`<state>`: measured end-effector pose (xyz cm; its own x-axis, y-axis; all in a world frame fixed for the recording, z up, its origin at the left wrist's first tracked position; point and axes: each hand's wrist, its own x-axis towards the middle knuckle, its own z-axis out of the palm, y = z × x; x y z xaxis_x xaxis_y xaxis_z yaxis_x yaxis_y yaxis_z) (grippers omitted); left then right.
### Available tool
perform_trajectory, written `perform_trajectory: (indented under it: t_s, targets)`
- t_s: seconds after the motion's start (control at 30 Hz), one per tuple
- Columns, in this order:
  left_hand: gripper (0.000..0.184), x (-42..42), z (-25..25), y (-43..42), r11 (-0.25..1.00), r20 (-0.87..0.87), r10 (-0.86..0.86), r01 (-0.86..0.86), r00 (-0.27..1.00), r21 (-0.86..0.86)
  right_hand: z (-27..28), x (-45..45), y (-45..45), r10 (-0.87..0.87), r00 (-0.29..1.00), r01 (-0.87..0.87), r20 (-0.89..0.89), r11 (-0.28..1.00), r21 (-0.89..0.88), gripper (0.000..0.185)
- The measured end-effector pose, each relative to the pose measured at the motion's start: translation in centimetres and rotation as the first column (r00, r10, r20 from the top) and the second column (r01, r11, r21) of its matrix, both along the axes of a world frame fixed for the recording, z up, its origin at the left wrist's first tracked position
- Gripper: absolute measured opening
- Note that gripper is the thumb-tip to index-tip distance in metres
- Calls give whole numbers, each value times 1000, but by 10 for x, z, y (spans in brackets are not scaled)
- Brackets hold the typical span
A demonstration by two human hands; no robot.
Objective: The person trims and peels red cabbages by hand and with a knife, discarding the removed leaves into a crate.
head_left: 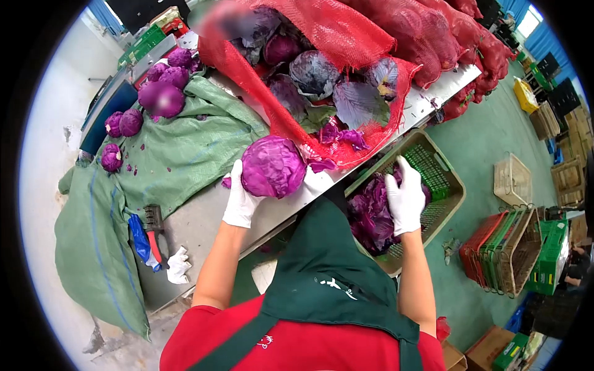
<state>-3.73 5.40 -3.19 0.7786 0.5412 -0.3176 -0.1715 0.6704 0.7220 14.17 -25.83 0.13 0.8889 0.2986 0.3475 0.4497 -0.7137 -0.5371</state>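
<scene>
1. Grasps in the gloved left fingers [237, 173] the purple cabbage [273, 167], above the bench [192, 229]; best to support from underneath, firmly but gently (probably easy to bruise).
2. Reaches with the gloved right fingers [409, 176] over loose purple leaves [369, 213] inside the crate [459, 185]; impossible to tell whether gripping any. Best to release low, within the rim.
3. Lies open just beyond the cabbage: a red mesh sack [244, 83]. Best to avoid snagging.

A pale crate [512, 179] sits on the green floor [461, 145]. Near it, red, green and tan crates [523, 256] are packed close together. Farther back is a yellow bin [526, 96]. Blue curtains [560, 46] hang beside a bright window [530, 22].
</scene>
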Motion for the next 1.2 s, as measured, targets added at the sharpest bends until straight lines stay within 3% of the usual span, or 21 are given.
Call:
perform_trajectory:
  t_s: [0.07,0.1,0.17,0.27,0.33,0.4,0.47,0.5,0.53,0.6,0.63,0.67,0.73,0.87,0.93,0.97,1.0,1.07,1.1,1.13,1.2]
  targets:
    - [81,6,12,-16,969,73,-96,110,993,-219,30,-20,33,274,957,-242,-91,934,263,55]
    - [83,10,14,-21,961,49,-122,131,991,-244,44,-31,47,412,911,-388,-35,881,271,63]
    - [83,18,33,-35,960,23,-175,176,984,-219,62,-47,73,602,793,-578,-98,793,191,82]
    - [82,21,35,-37,956,-62,-270,259,961,-137,57,-55,103,555,802,-580,-219,812,-65,90]
    - [80,25,34,-36,956,-166,-288,274,943,-102,51,-47,105,547,814,-566,-197,822,-58,78]
    - [75,27,42,-36,966,-275,-255,254,927,-39,40,-32,101,611,788,-603,-79,791,103,61]
    - [65,33,41,-32,980,-233,-189,169,954,-104,33,-14,106,575,814,-573,82,774,269,38]
    - [55,38,4,-14,912,-223,32,63,974,406,32,-9,99,595,780,-477,-193,766,431,36]
    - [53,40,48,-36,783,-214,230,-50,949,621,44,-5,97,617,656,-342,-434,756,559,35]
    - [61,47,43,-29,514,-44,260,-100,965,852,43,0,98,621,491,-147,-611,751,644,33]
    - [68,51,38,-31,454,-15,129,-46,992,890,34,3,101,614,453,-106,-647,757,644,31]
    - [69,47,59,-47,232,-196,50,180,979,956,32,3,99,582,430,-48,-690,778,627,29]
    - [72,47,66,-60,-41,-299,178,311,937,950,26,3,92,585,479,25,-654,736,677,11]
    - [70,42,59,-40,94,-258,70,251,964,963,-12,24,68,391,566,256,-726,754,605,15]
    - [69,37,48,-23,337,-227,22,206,974,919,-29,31,50,142,900,-79,-411,983,166,30]
    - [69,34,46,-15,413,-252,-23,239,967,879,-33,23,42,127,967,-114,-219,991,68,44]
    - [69,32,43,-13,467,-275,-14,250,961,848,-37,17,37,40,962,-47,-270,999,-17,53]
    - [70,33,36,-19,392,-279,78,228,957,891,-15,-1,52,62,990,-47,-125,991,124,58]
    - [70,33,37,-22,391,-285,77,235,955,890,-1,-6,59,196,962,-140,-190,951,275,62]
    - [71,33,42,-26,342,-300,99,251,949,906,-2,-6,67,344,936,-300,-76,891,342,67]
    - [72,33,45,-25,286,-308,122,264,944,921,3,-26,89,417,849,-247,-326,856,453,69]
